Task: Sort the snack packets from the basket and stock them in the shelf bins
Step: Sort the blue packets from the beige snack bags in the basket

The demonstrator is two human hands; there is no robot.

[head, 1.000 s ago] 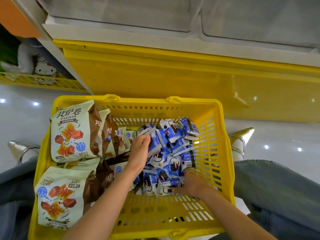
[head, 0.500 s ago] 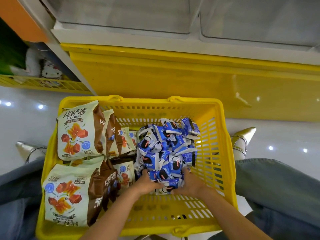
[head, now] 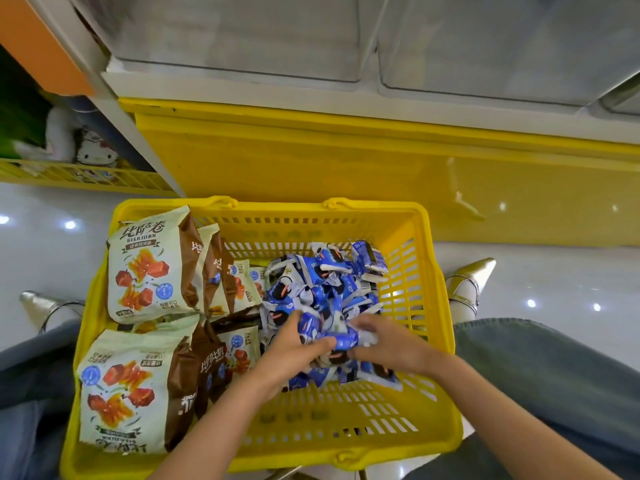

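A yellow plastic basket (head: 346, 424) sits on my lap. Its left half holds several pale green and brown snack bags (head: 149, 268), upright and leaning. A heap of small blue and white packets (head: 329, 285) fills the right half. My left hand (head: 291, 355) and my right hand (head: 391, 344) meet at the near edge of that heap, fingers curled around a bunch of the blue packets between them. Two clear shelf bins (head: 242, 36) hang above, beyond the basket.
A yellow shelf base panel (head: 346, 168) faces me behind the basket. At the left, a yellow wire rack (head: 86, 174) holds a white plush toy (head: 97, 154). Glossy white floor (head: 554, 278) and my pointed metallic shoes (head: 467, 282) flank the basket.
My left hand came back from the far side of the blue heap to its near edge. Both hands have now closed together on a bunch of blue packets.
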